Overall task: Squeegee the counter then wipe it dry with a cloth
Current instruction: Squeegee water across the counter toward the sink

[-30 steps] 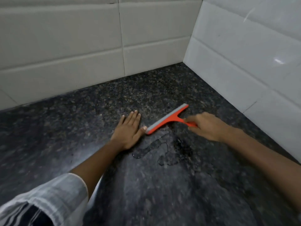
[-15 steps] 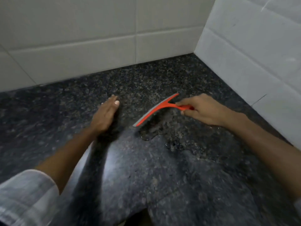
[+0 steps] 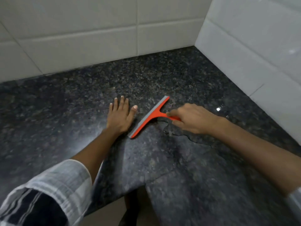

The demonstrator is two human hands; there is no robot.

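Where the dark speckled worktop (image 3: 187, 185) ends at its near edge, a white sleeve (image 3: 53, 190) with dark stripes covers the left arm. Further in, a thin puddle of water (image 3: 182, 136) lies on the stone under the right wrist. The squeegee (image 3: 149, 117) is orange with a grey rubber strip along its long blade, and the blade lies diagonally on the worktop. The right hand (image 3: 193, 119) is closed around its short orange handle. The left hand (image 3: 119, 115) lies flat on the stone with fingers spread, just beside the blade on its left, not touching it. Beyond them, white wall tiles (image 3: 91, 38) meet in a corner.
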